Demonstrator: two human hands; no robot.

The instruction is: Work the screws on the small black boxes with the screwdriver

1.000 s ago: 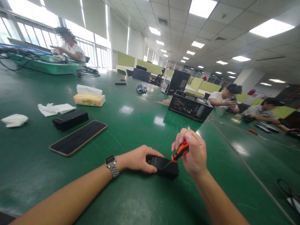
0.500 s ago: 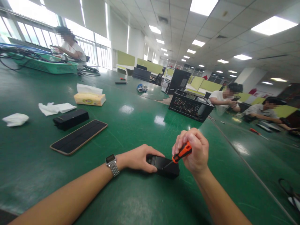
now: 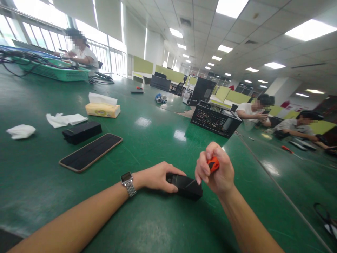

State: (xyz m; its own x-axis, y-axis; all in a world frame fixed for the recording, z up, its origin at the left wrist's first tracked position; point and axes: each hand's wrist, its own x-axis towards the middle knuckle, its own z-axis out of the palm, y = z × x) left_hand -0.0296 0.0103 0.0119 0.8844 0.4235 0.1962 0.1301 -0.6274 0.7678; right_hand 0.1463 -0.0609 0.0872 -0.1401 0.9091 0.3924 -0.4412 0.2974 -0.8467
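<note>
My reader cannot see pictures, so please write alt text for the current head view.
The left hand holds a black box on a green table; the right hand grips an orange-handled screwdriver slanting down to the box. A phone and another black box lie to the left.

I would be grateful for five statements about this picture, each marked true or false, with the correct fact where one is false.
1. The left hand holds a black oblong box on the glossy green tabletop. True.
2. The right hand lies flat on the tabletop. False: it is closed around an orange-and-black screwdriver.
3. The wristwatch with a silver metal band is on the right wrist. False: the wristwatch is on the left wrist.
4. A second black oblong box lies beside the flat, dark-screened smartphone. True.
5. The yellow tissue pack stands right of the black perforated computer case. False: it stands left of it.
</note>
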